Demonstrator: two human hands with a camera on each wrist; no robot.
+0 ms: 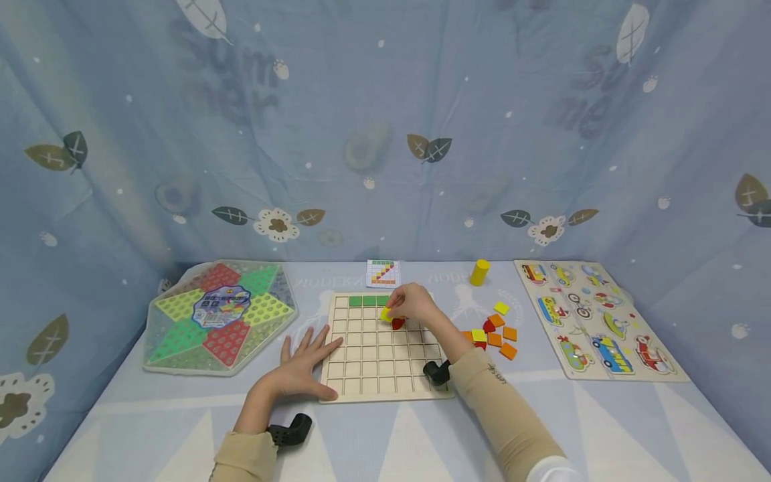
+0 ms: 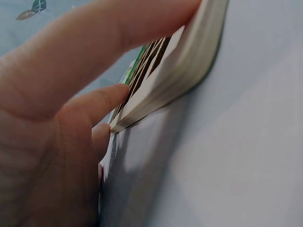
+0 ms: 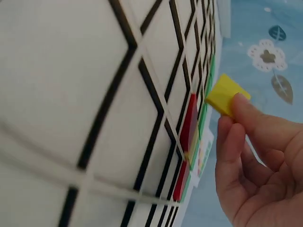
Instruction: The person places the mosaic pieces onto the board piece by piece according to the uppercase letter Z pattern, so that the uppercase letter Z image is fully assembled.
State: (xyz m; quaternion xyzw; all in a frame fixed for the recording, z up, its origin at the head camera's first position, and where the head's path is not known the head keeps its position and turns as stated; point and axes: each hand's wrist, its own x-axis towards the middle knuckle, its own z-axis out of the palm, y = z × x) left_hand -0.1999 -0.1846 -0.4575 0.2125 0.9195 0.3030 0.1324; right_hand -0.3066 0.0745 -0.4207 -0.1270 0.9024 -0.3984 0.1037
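My right hand [image 1: 413, 304] pinches a yellow square tile [image 3: 226, 94] between thumb and fingers, held close over the upper part of a wooden grid board [image 1: 369, 386]. Green tiles [image 1: 363, 301] sit in the board's top row, partly behind the hand. Below the fingers a red tile [image 1: 398, 324] shows; in the right wrist view it stands a little proud of the grid. Spread along the board's left edge, my left hand [image 1: 299, 369] rests with straight fingers, the thumb at the lower left corner and fingertips on the rim.
Behind the board lies a small pattern card [image 1: 383, 273] with coloured squares. Loose orange, red and yellow tiles [image 1: 508, 351] lie to the right, a yellow cylinder [image 1: 479, 272] behind them. A hexagonal box [image 1: 219, 314] flanks the left, a picture puzzle board [image 1: 596, 321] the far right.
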